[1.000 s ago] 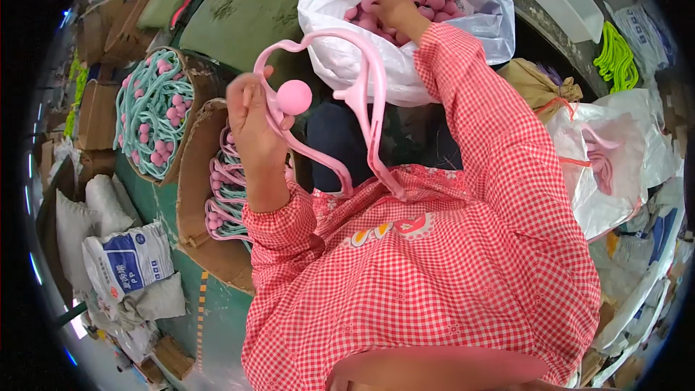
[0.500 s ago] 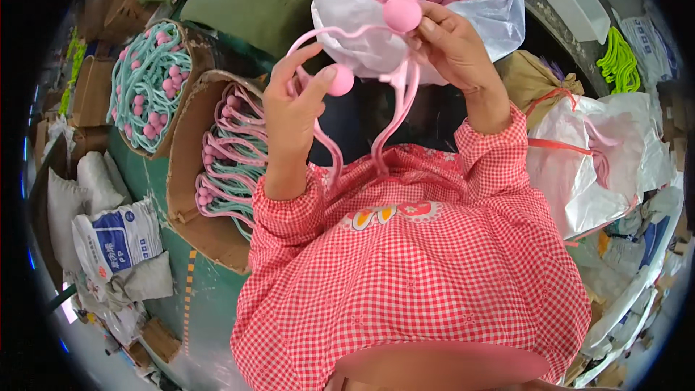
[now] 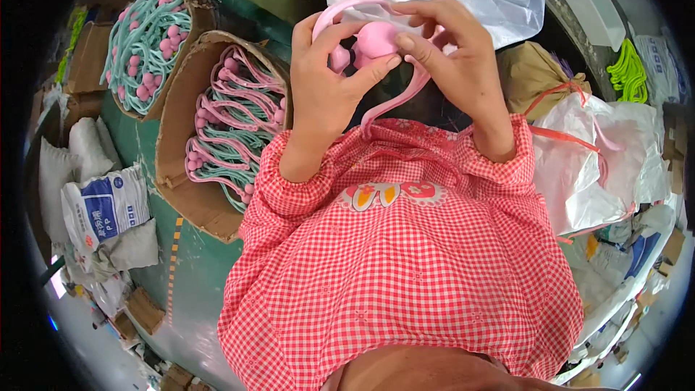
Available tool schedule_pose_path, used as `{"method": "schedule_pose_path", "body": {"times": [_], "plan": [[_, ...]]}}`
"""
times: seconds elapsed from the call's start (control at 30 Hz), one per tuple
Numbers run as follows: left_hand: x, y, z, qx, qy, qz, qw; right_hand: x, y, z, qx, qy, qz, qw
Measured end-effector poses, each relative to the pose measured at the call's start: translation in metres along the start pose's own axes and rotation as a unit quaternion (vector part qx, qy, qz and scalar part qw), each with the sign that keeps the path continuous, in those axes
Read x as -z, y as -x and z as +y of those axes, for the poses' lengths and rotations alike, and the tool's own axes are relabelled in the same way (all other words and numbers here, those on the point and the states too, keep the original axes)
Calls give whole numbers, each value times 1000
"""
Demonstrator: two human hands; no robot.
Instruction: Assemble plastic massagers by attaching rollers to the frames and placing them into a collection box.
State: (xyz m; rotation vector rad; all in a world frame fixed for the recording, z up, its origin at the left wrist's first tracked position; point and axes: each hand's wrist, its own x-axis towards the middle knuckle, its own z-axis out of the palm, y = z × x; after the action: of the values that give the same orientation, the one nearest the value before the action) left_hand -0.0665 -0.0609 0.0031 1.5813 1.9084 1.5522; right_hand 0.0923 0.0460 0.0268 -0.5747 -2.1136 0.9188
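Observation:
My left hand (image 3: pixel 326 80) and my right hand (image 3: pixel 463 58) meet over my lap, fingers closed around a pink ball (image 3: pixel 377 39). The right thumb presses on the ball's side; the left thumb and forefinger pinch beneath and beside it. A pink flexible strap (image 3: pixel 353 4) arches above the ball between the hands. Its lower end (image 3: pixel 394 105) curves down to my checked smock (image 3: pixel 405 268). A second pink ball (image 3: pixel 339 59), partly covered by my left fingers, sits beside the first. Dark spots show between the two balls; the joint itself is hidden by my fingers.
Beyond my hands, a white bag (image 3: pixel 517 11) holds many pink balls. At left stand a cardboard box (image 3: pixel 174 148) of pink and mint straps and another box (image 3: pixel 194 36) of mint straps with pink balls. A white sack (image 3: pixel 608 166) lies at right.
My hands have come together from apart, bringing the two pink balls next to each other. The strap is now bunched above them. The view has shifted slightly.

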Motion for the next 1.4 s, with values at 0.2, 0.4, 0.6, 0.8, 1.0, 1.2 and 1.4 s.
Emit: {"method": "schedule_pose_path", "body": {"times": [0.2,0.4,0.6,0.8,1.0,1.2,1.4], "plan": [[-9,2,15,-39,-58,34,997,2,-11,-26,131,151,0,980],[-14,6,18,-49,-73,44,995,0,-17,-64,117,353,-59,927],[-14,6,15,-47,-31,43,997,-22,-12,-69,85,453,-69,885],[8,1,-26,-2,-44,61,997,-22,8,-46,71,320,20,944],[23,1,-29,181,456,65,869,-21,31,24,-150,53,126,979],[6,10,-37,240,528,69,812,-27,25,7,-268,-317,11,910],[13,6,-23,39,194,107,974,-47,31,18,-290,-364,74,882]]}}
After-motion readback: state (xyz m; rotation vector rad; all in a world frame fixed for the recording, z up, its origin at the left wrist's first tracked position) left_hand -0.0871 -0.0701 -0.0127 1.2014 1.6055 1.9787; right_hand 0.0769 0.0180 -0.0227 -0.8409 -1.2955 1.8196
